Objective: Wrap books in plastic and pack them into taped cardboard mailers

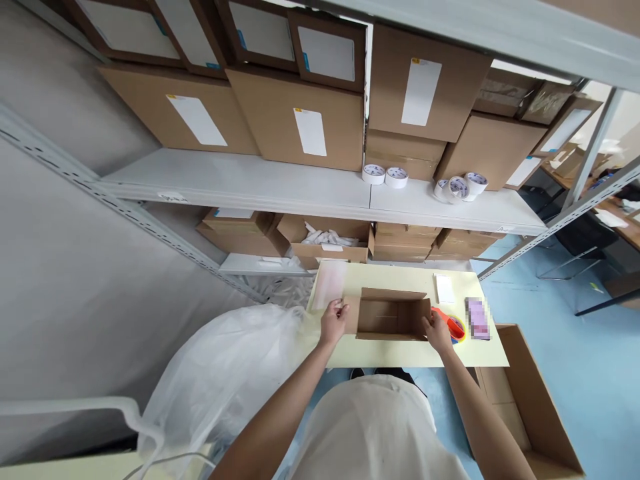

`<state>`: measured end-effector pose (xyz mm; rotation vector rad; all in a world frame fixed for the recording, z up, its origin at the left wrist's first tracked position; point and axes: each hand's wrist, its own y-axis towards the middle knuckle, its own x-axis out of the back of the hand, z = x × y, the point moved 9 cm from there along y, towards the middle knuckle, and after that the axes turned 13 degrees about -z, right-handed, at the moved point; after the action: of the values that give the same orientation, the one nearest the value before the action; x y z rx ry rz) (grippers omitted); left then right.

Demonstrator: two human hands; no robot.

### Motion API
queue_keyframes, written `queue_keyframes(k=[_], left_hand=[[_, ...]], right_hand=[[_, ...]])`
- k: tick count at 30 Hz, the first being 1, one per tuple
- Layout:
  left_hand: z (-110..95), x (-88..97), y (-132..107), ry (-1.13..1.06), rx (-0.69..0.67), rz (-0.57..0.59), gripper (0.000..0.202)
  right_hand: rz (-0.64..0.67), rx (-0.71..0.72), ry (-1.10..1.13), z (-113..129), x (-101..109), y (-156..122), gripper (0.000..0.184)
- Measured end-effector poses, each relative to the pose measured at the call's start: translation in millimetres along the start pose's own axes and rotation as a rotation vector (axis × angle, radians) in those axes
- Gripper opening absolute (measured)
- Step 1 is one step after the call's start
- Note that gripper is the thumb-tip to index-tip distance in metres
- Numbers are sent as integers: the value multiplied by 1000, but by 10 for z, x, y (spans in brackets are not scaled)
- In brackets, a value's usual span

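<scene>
A small open cardboard box (385, 317) rests on the pale yellow table (400, 357) in front of me, and its inside shows bare cardboard. At the box's left end, my left hand (333, 323) pinches the outspread flap between thumb and fingers. My right hand (438, 332) grips the right wall, thumb towards the inside and the other fingers partly hidden. Just beyond that hand lies an orange tape dispenser (453, 325), partly covered by it. A white card or pad (444, 289) lies behind, near the table's far edge.
A blurred purple item (479, 319) lies at the table's right. Past that side, a large open carton (533, 400) stands on the floor. White plastic film (230, 367) billows at the left. A metal shelf (260, 180) with boxes and tape rolls (397, 177) rises ahead.
</scene>
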<state>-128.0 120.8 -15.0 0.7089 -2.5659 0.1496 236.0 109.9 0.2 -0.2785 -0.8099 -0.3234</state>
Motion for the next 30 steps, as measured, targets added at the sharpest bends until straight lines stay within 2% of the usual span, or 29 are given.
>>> queue_keyframes(k=[2,4,6,7,9,11,13,16,18,21,23,26,30], left_hand=[[-140,70,15,62,-64,-52,35],[-347,96,-27,135,-173,-46,25],[-559,31,-112,226,-293,59,14],[-643,-22,-161,289,-347,133,12],[-721,-113,-237,413,-396,274,14],[-680,-149,-263,477,-349,368,22],[-553,-180,-307,487,-269,451,36],[-296,-267,-475,471,-203,551,76],[-159,-335,-613,468,-221,567,103],[-53,-426,-757,457,-259,547,121],[-32,-472,-776,419,-240,525,124],[-51,-513,-710,295,-174,449,122],[-41,-563,-640,115,-112,323,124]], right_hand=[[4,-3,-35,-20,22,8,47],[-49,73,-108,16,81,-11,60],[-134,221,-240,131,162,-60,69],[-166,304,-314,209,191,-94,67],[-167,442,-445,352,203,-164,52],[-90,520,-530,432,168,-221,32],[6,534,-569,425,116,-275,28],[89,455,-570,240,10,-361,49],[134,367,-538,26,-115,-416,72],[239,245,-378,-270,-342,-447,105],[271,238,-238,-315,-413,-387,111],[249,292,-181,-206,-354,-205,105],[126,361,-355,109,-191,-71,82]])
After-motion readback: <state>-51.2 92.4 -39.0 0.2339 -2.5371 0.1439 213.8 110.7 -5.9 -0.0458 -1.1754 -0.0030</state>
